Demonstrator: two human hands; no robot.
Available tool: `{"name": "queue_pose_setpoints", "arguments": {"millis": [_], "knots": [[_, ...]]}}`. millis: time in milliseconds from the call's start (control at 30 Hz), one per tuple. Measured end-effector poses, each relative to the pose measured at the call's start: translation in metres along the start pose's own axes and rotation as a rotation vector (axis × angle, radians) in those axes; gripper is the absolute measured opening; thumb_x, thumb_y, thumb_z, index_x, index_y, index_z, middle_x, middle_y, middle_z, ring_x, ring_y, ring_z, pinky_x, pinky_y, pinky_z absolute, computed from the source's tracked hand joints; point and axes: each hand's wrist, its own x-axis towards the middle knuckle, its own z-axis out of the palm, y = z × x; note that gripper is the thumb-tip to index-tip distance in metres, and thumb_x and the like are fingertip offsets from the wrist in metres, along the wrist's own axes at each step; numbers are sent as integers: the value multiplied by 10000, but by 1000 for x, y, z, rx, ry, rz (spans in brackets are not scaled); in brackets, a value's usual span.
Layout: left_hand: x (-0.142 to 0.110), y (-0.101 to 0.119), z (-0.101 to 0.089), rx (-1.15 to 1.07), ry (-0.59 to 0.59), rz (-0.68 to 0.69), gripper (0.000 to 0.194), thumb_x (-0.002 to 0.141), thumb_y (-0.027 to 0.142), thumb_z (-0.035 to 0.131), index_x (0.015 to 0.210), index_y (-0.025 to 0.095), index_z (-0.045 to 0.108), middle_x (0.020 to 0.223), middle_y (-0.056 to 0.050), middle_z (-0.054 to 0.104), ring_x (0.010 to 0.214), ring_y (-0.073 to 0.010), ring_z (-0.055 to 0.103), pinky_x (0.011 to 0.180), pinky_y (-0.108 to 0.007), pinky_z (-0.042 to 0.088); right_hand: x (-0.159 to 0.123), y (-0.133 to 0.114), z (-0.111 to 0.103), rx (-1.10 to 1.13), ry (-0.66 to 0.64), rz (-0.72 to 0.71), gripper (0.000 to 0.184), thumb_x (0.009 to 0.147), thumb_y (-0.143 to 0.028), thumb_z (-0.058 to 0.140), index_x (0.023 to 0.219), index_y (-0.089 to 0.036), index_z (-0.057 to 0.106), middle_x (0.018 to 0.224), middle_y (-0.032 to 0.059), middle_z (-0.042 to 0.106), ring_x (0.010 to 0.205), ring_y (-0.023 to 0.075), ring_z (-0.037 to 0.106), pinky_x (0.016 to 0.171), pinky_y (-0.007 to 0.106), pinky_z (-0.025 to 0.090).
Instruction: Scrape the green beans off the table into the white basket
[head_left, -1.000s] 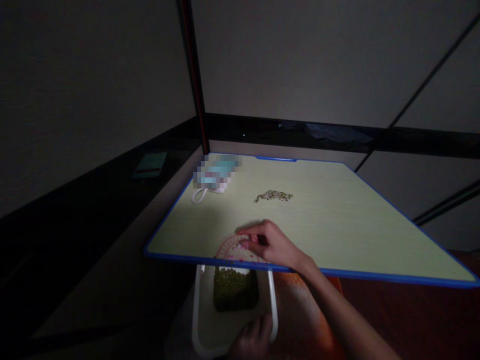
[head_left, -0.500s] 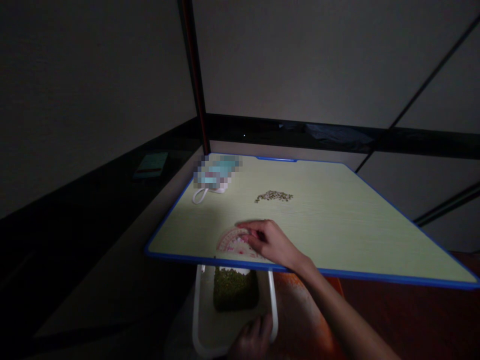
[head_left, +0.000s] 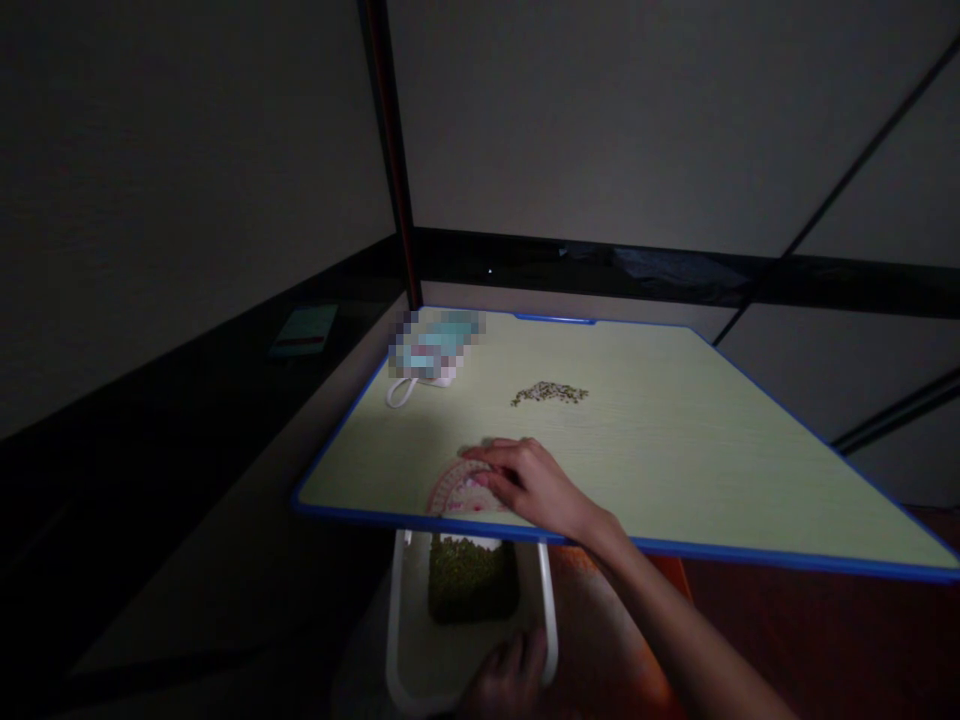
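Observation:
My right hand (head_left: 531,483) lies on a pink half-round protractor (head_left: 454,493) near the front edge of the pale green, blue-rimmed table (head_left: 675,440); its fingers press on the protractor's right part. Below the table edge, my left hand (head_left: 504,676) grips the near rim of a white tray (head_left: 397,640) that holds a heap of green beans (head_left: 472,577). A small scatter of beans (head_left: 550,393) lies on the table farther back.
A blurred blue and white object with a white loop (head_left: 429,355) sits at the table's far left corner. A dark pole (head_left: 390,150) rises behind it. A small teal book (head_left: 302,331) lies on the dark ledge at left. The room is dim.
My right hand has slid the protractor a little away from the table's front edge and to the left. The left hand and the tray have hardly moved.

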Motion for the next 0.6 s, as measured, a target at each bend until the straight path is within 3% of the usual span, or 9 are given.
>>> {"name": "queue_pose_setpoints", "arguments": {"millis": [67,133,167,200,233,267,367,433,600], "knots": [[-3,1,3,9,-90,18,226,821,342,528,1030,261,557,922,27,560,720,-110,517,603,-192,404,0,-1,0,4,-4,3,257,876,-216,468,1079,-165,617,868,69,668,765,172,602,722,292,408],[-3,1,3,8,-79,-14,332,762,335,605,1073,241,539,934,6,563,695,-116,511,598,-193,409,0,-1,0,9,-5,2,254,874,-211,469,1070,-160,622,892,74,670,772,172,602,725,289,404],[-2,1,2,-4,-55,13,279,884,349,407,1064,188,547,897,-21,566,671,-128,502,594,-206,411,0,-1,0,8,-6,2,252,872,-210,470,1063,-156,625,893,74,671,763,169,601,723,286,402],[1,1,-1,-30,0,5,381,941,261,203,1024,152,559,863,-13,570,673,-116,509,586,-208,400,0,-1,0,4,-9,2,249,870,-211,472,1055,-154,629,883,73,672,746,166,600,716,283,401],[5,1,-4,-17,72,-37,469,951,233,108,959,166,573,816,16,569,621,-90,497,551,-188,382,0,-1,-1,0,-9,3,247,868,-211,473,1048,-155,633,872,69,673,729,163,597,708,280,399],[9,1,-7,3,95,-3,582,950,317,21,941,151,578,835,10,579,654,-106,512,547,-221,387,0,-1,-1,-5,-10,2,245,865,-210,475,1044,-158,634,858,65,673,713,160,593,699,276,398],[17,1,-16,-32,88,-36,483,954,231,78,931,162,555,772,31,574,596,-105,504,534,-219,375,0,-2,-1,-10,-5,1,235,856,-198,480,1023,-166,641,821,52,671,674,151,577,670,266,393],[19,1,-19,-52,129,-65,426,956,269,131,918,147,538,753,10,574,563,-98,494,523,-189,374,-1,-2,0,-3,2,4,228,851,-195,482,1005,-168,648,811,47,670,651,145,565,654,260,390],[15,1,-14,-62,95,-53,431,953,261,120,942,158,539,784,10,576,589,-98,501,535,-186,380,0,-2,0,24,-1,6,230,839,-197,493,999,-159,653,807,47,670,584,124,521,594,241,369]]}}
